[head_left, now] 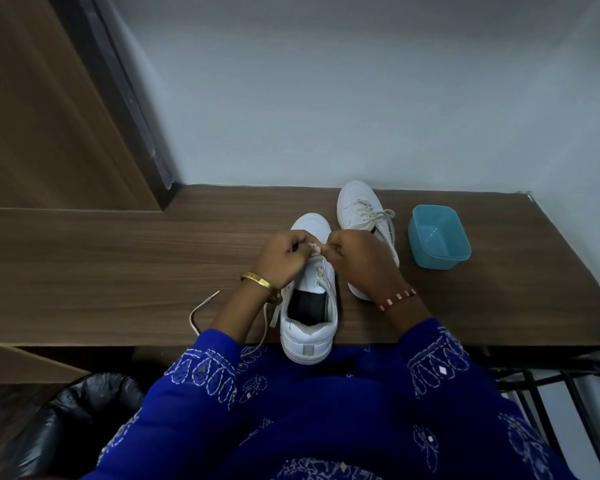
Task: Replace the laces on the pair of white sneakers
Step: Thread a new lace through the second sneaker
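A white sneaker (309, 320) stands on the wooden desk (118, 271) with its heel over the front edge and its toe pointing away. Above its eyelets, my left hand (284, 261) and my right hand (357, 261) each pinch the cream lace (321, 275) where they meet. One loose end of that lace (201, 306) trails left across the desk, and another part hangs over the edge. The second white sneaker (362, 209) lies behind on the right, laced with a tied bow; my right wrist hides its heel.
A light-blue plastic tub (439, 237) sits right of the sneakers. The white wall runs along the desk's back, a wooden panel (49, 116) rises at left. A black bin bag (77, 417) lies below left and a black metal rack (565, 393) below right.
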{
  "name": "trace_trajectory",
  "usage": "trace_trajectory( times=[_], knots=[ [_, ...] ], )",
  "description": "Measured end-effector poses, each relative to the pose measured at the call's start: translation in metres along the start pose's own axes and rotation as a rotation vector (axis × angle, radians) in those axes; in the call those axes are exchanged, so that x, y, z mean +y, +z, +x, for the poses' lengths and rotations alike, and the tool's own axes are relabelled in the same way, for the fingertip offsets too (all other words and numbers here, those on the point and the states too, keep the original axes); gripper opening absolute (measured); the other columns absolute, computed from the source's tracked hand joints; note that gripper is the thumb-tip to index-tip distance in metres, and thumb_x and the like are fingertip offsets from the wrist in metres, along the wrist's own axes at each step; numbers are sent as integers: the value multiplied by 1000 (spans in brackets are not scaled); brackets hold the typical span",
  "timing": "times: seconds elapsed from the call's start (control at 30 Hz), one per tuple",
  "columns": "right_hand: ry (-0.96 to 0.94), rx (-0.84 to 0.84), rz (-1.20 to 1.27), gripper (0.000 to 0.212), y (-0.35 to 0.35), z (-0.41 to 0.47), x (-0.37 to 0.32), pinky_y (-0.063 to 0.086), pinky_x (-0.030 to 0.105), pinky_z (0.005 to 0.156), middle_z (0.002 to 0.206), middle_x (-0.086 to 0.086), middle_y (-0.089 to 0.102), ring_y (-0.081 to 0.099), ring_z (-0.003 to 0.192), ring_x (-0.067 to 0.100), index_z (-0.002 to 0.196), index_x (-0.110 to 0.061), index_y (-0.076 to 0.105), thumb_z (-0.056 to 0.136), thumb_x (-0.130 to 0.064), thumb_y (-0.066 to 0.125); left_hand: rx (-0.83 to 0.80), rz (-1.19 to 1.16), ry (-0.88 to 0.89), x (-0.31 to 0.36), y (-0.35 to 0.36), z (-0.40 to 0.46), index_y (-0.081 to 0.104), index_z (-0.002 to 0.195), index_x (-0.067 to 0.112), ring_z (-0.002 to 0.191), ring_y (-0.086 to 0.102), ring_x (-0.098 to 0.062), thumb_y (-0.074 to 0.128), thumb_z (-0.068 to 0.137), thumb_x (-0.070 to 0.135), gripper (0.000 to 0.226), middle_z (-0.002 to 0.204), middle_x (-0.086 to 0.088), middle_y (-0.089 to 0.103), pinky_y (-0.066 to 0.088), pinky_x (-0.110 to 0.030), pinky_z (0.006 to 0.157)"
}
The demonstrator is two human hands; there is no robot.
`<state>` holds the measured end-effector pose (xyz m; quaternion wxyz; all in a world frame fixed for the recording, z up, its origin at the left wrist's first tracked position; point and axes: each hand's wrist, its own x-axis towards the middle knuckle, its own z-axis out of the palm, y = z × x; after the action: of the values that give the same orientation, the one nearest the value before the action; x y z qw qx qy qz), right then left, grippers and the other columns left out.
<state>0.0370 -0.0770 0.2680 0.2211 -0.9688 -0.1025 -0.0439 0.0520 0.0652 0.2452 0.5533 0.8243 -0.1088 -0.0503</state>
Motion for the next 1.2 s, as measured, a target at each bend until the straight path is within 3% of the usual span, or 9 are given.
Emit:
trace_trajectory(
  times=[0.13, 0.27, 0.4, 0.5, 0.63, 0.77, 0.9, 1.03, 1.2],
  knots=[
    [101, 8, 63, 29, 10, -5, 10, 38, 30, 61, 60, 2, 53, 50, 66, 17, 71, -8, 57, 91, -28, 54, -2, 61, 15, -6, 1, -1, 66, 78, -5, 61, 50, -6, 54, 90, 6, 21, 71, -9, 62, 38, -17, 60],
    [211, -47, 185, 12, 31, -12, 18, 49, 35, 72, 65, -4, 51, 54, 70, 17, 81, -15, 60, 84, -26, 63, 66, 144, -15, -16, 1, 0, 69, 77, -5, 51, 49, 2, 54, 90, 6, 22, 62, 0, 60, 36, -19, 56],
    [200, -111, 206, 38, 50, -23, 17, 40, 27, 75, 90, 7, 60, 58, 87, 23, 109, -7, 60, 78, -27, 70, 89, 326, -44, -19, 4, 1, 69, 79, -5, 69, 58, -26, 55, 87, 17, 27, 75, -20, 66, 40, -34, 61],
    [210, -49, 262, 30, 51, -25, 20, 36, 22, 72, 85, 7, 60, 57, 82, 21, 104, -5, 61, 79, -20, 69, 63, 534, -61, -22, 7, -1, 72, 89, 5, 85, 62, -29, 55, 89, 19, 22, 90, -14, 69, 36, -26, 62],
    [198, -25, 319, 16, 51, -26, 27, 33, 19, 63, 65, -4, 51, 52, 69, 14, 92, -3, 62, 79, -12, 67, 52, 693, -57, -23, 8, -1, 72, 97, 18, 94, 61, -28, 54, 88, 29, 23, 105, -6, 64, 47, -34, 78],
    [192, -17, 360, 8, 51, -25, 28, 34, 10, 56, 57, -11, 46, 46, 57, 7, 84, -9, 60, 78, -9, 66, 37, 849, -57, -16, 15, -1, 70, 102, 26, 101, 58, -27, 53, 88, 31, 23, 111, -3, 60, 39, -35, 89],
    [192, -7, 408, 12, 52, -27, 30, 35, 8, 54, 55, -12, 44, 45, 50, 3, 78, -13, 54, 79, -6, 64, 100, 770, -143, -19, 27, -3, 70, 103, 24, 102, 57, -25, 55, 87, 32, 23, 110, -6, 59, 40, -36, 86],
    [210, 0, 426, 7, 55, -27, 33, 36, 22, 57, 55, -9, 44, 43, 50, 6, 85, 1, 61, 80, -4, 61, 211, 449, -246, -25, 33, -1, 74, 92, 16, 98, 59, -25, 59, 85, 22, 18, 105, -9, 62, 48, -37, 84],
    [199, 29, 426, 12, 58, -27, 35, 35, 19, 55, 58, -7, 48, 43, 53, 6, 91, -2, 63, 80, -3, 61, 177, 22, -399, -26, 33, 2, 74, 87, 5, 92, 64, -18, 67, 79, 7, 11, 91, -9, 72, 47, -20, 77]
  ],
)
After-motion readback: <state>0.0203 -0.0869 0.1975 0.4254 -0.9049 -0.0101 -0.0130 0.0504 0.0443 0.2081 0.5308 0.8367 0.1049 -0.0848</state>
